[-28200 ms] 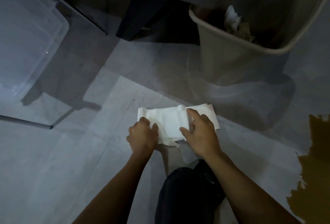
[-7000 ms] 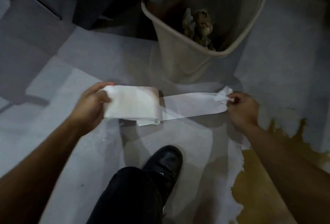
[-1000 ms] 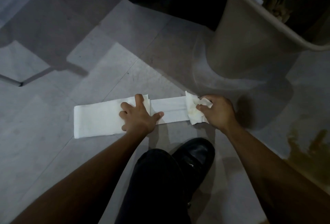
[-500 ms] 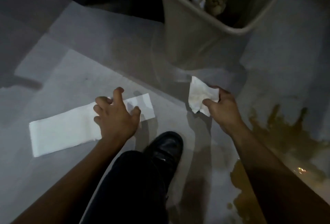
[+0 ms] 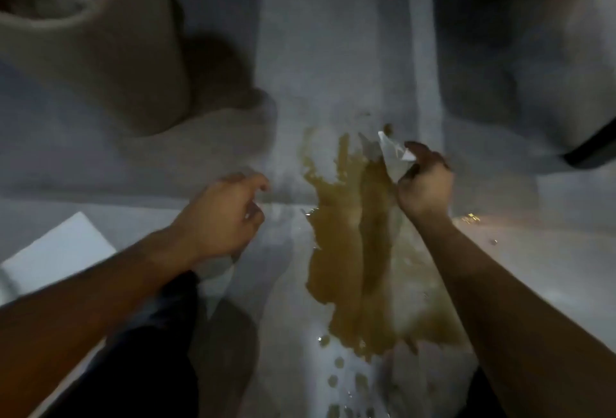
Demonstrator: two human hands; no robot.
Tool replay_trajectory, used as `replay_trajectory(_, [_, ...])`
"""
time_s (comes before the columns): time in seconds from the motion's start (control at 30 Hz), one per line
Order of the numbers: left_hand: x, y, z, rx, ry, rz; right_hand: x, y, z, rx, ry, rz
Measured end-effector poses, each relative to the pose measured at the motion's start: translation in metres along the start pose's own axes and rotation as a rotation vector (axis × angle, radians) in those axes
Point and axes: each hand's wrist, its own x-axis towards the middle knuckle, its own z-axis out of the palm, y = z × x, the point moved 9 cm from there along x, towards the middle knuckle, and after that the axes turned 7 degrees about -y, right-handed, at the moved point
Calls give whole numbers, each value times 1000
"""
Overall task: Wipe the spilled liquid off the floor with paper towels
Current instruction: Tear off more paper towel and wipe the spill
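Observation:
A brownish-yellow spill (image 5: 353, 251) spreads over the grey floor in the middle of the view, with several drops trailing toward the bottom edge. My right hand (image 5: 423, 184) pinches a torn piece of paper towel (image 5: 393, 154) and holds it just above the far right part of the spill. My left hand (image 5: 223, 214) hovers left of the spill with loosely curled fingers and holds nothing. The rest of the folded paper towel strip (image 5: 56, 251) lies on the floor at the left, partly behind my left forearm.
A beige waste bin (image 5: 110, 61) stands at the upper left, close to the spill. My dark trouser leg (image 5: 140, 357) fills the lower left. A dark-edged object (image 5: 590, 147) sits at the right edge. Bare floor lies beyond the spill.
The view has swung right, bringing the spill to the centre. My right hand carried the torn piece over the spill. My left hand lifted off the strip and moved right.

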Motion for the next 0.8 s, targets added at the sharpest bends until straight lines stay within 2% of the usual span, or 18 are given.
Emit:
replay_trajectory(0.1, [48, 10, 16, 178, -168, -108, -7, 56, -27, -99, -41, 58])
replay_trajectory(0.17, [72, 6, 39, 406, -339, -237, -21, 92, -35, -146, -75, 86])
replay_trajectory(0.23, [75, 2, 66, 582, -521, -329, -38, 124, -38, -185, -93, 104])
replay_trajectory(0.3, [58, 0, 85, 646, -608, -451, -62, 156, -26, -232, -179, 126])
replay_trajectory(0.37, [50, 4, 93, 697, -603, -495, -91, 173, 7, -290, -338, 46])
replay_trajectory(0.43, [47, 3, 99, 643, -614, -538, -120, 174, 38, -319, -462, 2])
replay_trajectory(0.53, [50, -4, 98, 615, -589, -578, -152, 148, 49, -299, -475, 0])
replay_trajectory(0.67, [47, -3, 98, 528, -554, -583, -187, 153, 45, -313, -578, -160])
replay_trajectory(0.73, [45, -3, 98, 512, -550, -550, -179, 184, 34, -289, -571, -71])
replay_trajectory(0.8, [43, -2, 98, 486, -535, -532, -162, 217, 15, -247, -467, 141])
